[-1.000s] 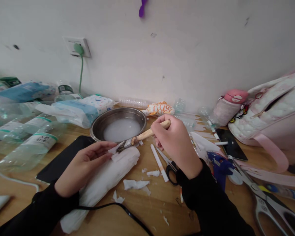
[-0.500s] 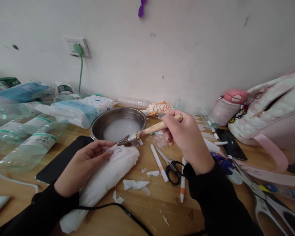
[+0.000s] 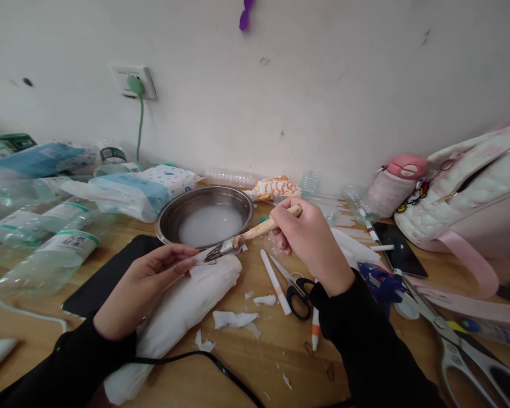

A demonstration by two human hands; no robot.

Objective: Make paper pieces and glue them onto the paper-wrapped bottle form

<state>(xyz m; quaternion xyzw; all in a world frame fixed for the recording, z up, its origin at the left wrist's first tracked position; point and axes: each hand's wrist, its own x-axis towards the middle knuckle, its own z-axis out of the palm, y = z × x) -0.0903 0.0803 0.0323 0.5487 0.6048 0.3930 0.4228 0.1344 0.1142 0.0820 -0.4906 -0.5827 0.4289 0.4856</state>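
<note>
Wooden brush (image 3: 255, 231) gripped in right hand (image 3: 312, 241); left hand (image 3: 142, 283) lies open-fingered on white paper bundle (image 3: 182, 306).

Lighting bright, soft, even; shadows on the light wooden tabletop (image 3: 255, 351) faint. Wide-angle distortion bends the edges, blurring the clear plastic bottles (image 3: 46, 249) at left.

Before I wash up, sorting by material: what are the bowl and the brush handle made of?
Bowl: metal, probably stainless steel; grey, shiny wall and rim with soft reflections. Brush handle: wood, seemingly unvarnished; pale tan and matt.
</note>
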